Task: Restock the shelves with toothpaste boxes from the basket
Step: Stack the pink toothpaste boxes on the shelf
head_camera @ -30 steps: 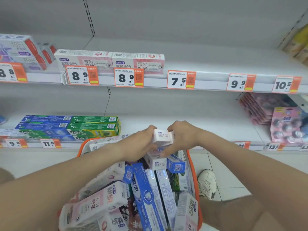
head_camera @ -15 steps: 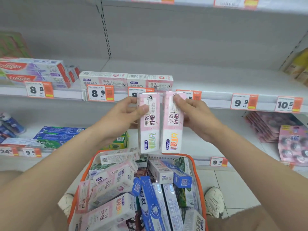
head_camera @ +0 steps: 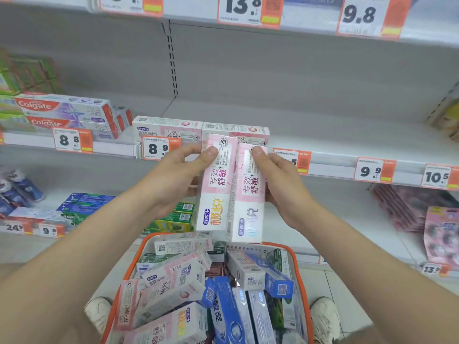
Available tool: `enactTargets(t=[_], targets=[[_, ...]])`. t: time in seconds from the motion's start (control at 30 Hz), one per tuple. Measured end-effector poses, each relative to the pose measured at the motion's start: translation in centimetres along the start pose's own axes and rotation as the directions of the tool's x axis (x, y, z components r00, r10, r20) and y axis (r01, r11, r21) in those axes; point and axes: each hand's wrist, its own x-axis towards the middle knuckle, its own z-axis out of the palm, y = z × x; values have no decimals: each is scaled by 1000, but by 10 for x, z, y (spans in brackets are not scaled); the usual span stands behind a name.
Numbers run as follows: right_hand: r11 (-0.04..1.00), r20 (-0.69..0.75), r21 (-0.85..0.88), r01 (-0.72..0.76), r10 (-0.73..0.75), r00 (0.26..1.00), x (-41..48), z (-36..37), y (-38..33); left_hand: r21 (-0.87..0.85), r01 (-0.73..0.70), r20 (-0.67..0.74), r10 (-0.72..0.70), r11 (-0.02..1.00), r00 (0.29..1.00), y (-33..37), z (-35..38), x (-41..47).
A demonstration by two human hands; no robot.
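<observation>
— What is changed against a second ago?

— A second ago a box was only being drawn from the basket (head_camera: 294, 256), well below the 8.9 price tag (head_camera: 156, 148). Now two pink toothpaste boxes are held upright just right of that tag, a little higher than half a second ago.

— What is meant by that for the task?

— The pick is judged complete and only the setting-down is left. Matching shelf stock (head_camera: 169, 129) is seen just above and right of the tag, so that spot is probably intended.

— How are the boxes held?

— The left box (head_camera: 216, 212) is pinched near its top by the left hand (head_camera: 181, 180), with the thumb laid on its face. The right box (head_camera: 248, 214) is gripped likewise by the right hand (head_camera: 280, 187). The boxes are set side by side and seem to touch along their long edges, though that seam is blurred. Whether the shelf (head_camera: 323, 130) right of the tag is reached yet cannot be told.
</observation>
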Motion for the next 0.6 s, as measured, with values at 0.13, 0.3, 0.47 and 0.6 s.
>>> enactTargets(t=[0.13, 0.3, 0.47, 0.6], targets=[[997, -9, 51, 58, -58, 998, 5, 6, -9, 93, -70, -90, 78, 993, 993, 4, -7, 6], [990, 251, 131, 51, -82, 965, 7, 11, -17, 245, -61, -130, 95, 968, 987, 5, -21, 7], [986, 209, 76, 151, -164, 964, 7, 23, -11, 166, 64, -83, -51, 984, 995, 8, -23, 5], [983, 244, 111, 146, -170, 955, 6, 28, -13, 182, 45, 40, -53, 982, 998, 22, -26, -3]])
